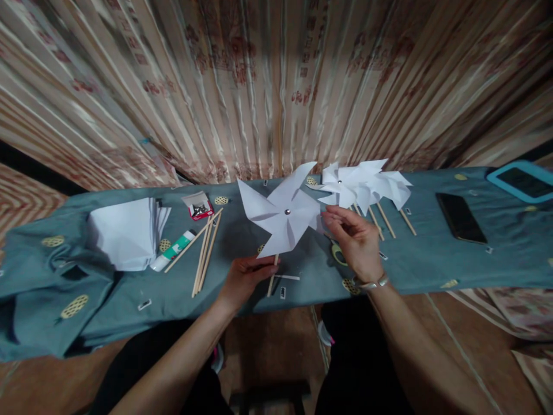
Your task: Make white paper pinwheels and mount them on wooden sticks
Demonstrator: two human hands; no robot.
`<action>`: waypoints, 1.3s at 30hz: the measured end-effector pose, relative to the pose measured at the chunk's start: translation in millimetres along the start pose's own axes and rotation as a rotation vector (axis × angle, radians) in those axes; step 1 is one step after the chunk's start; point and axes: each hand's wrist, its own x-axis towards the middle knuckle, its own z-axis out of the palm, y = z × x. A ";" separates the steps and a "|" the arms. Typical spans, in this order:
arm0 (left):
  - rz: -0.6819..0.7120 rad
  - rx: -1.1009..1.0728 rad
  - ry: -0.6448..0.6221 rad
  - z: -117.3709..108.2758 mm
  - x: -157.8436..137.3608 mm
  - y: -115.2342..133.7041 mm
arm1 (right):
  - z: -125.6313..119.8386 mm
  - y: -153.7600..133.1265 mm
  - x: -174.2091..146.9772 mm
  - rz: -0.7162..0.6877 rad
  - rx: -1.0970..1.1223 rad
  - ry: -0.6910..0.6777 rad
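Note:
A white paper pinwheel (276, 210) with a silver pin at its middle is held up over the table. My left hand (246, 279) is closed around its wooden stick (272, 282), just under the blades. With thumb and fingertips, my right hand (356, 236) pinches the tip of the blade on the right. Behind that hand lie several finished pinwheels (367, 181), their sticks pointing toward me. Scissors with a green handle (338, 253) rest partly hidden beside my right wrist. A thin white paper strip (288, 278) lies below the held pinwheel.
On the left are a stack of white paper (125, 233), a glue stick (174, 251), several loose wooden sticks (206, 253) and a small red box of pins (199, 207). A black phone (461, 217) and a blue-framed tablet (522, 180) lie right. A curtain (268, 86) hangs behind.

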 end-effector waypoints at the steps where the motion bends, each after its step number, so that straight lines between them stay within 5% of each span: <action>1: 0.000 0.004 -0.005 0.0 0.1 -0.3 | 0.9 0.4 -0.3 0.018 0.017 -0.019; 15: 0.061 -0.051 0.078 -0.6 3.2 -0.8 | 25.3 -5.9 -21.2 0.295 0.244 -0.201; 27: 0.100 -0.024 -0.006 -0.8 2.8 -3.8 | 45.4 -12.2 -40.0 0.383 0.261 -0.376; 32: 0.092 -0.026 -0.009 -3.0 3.5 -3.7 | 41.5 -16.4 -45.8 0.277 0.132 -0.486; 35: 0.078 -0.043 0.038 -4.0 3.4 -2.8 | 27.3 -19.9 -40.4 0.112 -0.047 -0.395; 39: 0.047 -0.062 0.034 -3.4 1.4 -1.9 | 5.2 -15.4 -20.6 -0.073 -0.203 -0.056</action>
